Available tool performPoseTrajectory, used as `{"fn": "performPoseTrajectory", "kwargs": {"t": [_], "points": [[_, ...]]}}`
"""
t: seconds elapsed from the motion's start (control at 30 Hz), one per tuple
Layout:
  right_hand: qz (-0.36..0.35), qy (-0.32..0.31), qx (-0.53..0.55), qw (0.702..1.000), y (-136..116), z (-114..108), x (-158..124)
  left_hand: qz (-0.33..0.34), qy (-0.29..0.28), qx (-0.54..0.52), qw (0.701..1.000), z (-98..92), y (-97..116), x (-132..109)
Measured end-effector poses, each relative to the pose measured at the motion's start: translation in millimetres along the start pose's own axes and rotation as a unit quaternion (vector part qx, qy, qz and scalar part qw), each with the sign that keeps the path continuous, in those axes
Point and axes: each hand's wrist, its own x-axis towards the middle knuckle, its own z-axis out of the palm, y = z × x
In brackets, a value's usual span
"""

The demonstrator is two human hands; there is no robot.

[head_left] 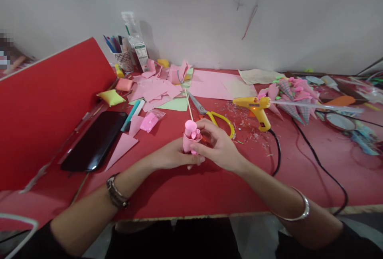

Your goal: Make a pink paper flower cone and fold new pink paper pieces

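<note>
Pink roll [187,144] in both hands [220,147] [168,155]; red tabletop [170,195] reaches toward near edge [179,218].

Head view, forward-down over hands [220,147]

Left hand [169,156], right hand [220,146] around rolled paper [187,144] | scissors [202,110] behind | smartphone [94,141] left | hot-glue gun [259,114] right | pens [116,44] in cup [125,62]
</note>
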Motion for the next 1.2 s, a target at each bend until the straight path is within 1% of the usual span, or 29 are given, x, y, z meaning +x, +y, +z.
{"fn": "performPoseTrajectory", "kwargs": {"t": [0.13, 0.23, 0.33, 0.4, 0.47, 0.6, 0.8, 0.93, 1.0, 1.03, 1.1, 1.13, 1.2], "points": [[0.011, 0.000, 0.007, 1.000, 1.8, 1.2, 0.7, 0.045, 0.039, -0.005, 0.998, -1.3, 0.9, -0.8], [0.007, 0.010, -0.011, 1.000, 2.6, 0.6, 1.3, 0.017, 0.053, -0.021, 0.998, -0.2, 2.0, -1.8], [-0.024, 0.022, -0.070, 0.997, 1.5, -2.1, 2.3, -0.018, 0.093, -0.088, 0.992, 2.3, 2.8, -1.1], [-0.047, 0.015, -0.116, 0.992, 0.5, -4.4, 2.7, -0.013, 0.130, -0.133, 0.983, 3.2, 3.2, 0.2], [-0.062, 0.008, -0.149, 0.987, 0.3, -6.1, 2.8, -0.003, 0.152, -0.149, 0.977, 2.9, 3.2, 1.3], [-0.086, 0.012, -0.183, 0.979, 1.9, -7.1, 2.1, 0.010, 0.141, -0.138, 0.980, 0.1, 2.2, 1.4], [-0.084, 0.036, -0.178, 0.980, 1.1, -7.3, 1.6, 0.059, 0.129, -0.040, 0.989, -1.8, -2.0, -0.3], [-0.079, 0.049, -0.176, 0.980, -0.4, -6.7, 1.4, 0.066, 0.123, -0.003, 0.990, -1.1, -2.0, -1.1], [-0.073, 0.051, -0.146, 0.985, -0.2, -5.2, 1.8, 0.074, 0.121, -0.002, 0.990, -0.9, -1.0, -1.0], [-0.063, 0.051, -0.114, 0.990, 0.3, -4.3, 2.3, 0.078, 0.120, -0.002, 0.990, -1.0, -0.5, -0.8], [-0.019, 0.050, -0.020, 0.998, 2.4, -3.3, 3.8, 0.080, 0.117, -0.002, 0.990, -1.6, 0.0, -0.2], [0.011, 0.054, 0.037, 0.998, 3.8, -3.5, 4.8, 0.076, 0.116, -0.003, 0.990, -1.9, 0.1, 0.0], [0.067, 0.079, 0.151, 0.983, 6.7, -5.8, 7.1, 0.069, 0.110, -0.010, 0.991, -2.6, -0.1, 0.3]]}}
